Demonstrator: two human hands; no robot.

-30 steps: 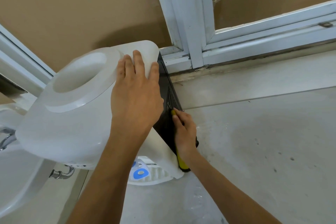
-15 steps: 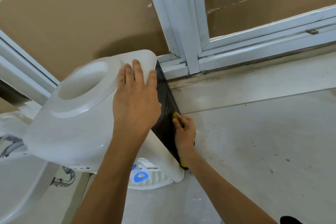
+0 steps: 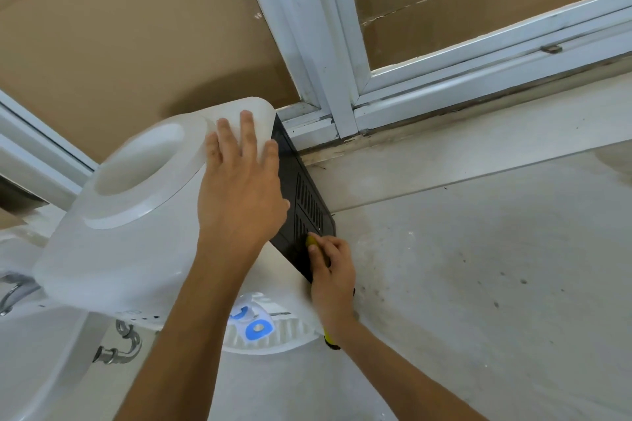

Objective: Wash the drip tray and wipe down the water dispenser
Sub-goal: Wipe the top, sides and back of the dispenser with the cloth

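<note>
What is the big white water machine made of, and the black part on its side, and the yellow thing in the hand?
The water dispenser looks like smooth white plastic with a soft sheen and rounded moulded edges. Its black panel seems glossy plastic or painted metal, with slots cut through it; the look leaves that open. The yellow thing under the right hand is probably a sponge or cloth, mostly hidden.

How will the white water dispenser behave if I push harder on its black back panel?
The water dispenser probably slides or tips: no bottle sits in its top well, so it looks light. The left hand pressing flat on top likely steadies it while the right hand scrubs.
</note>
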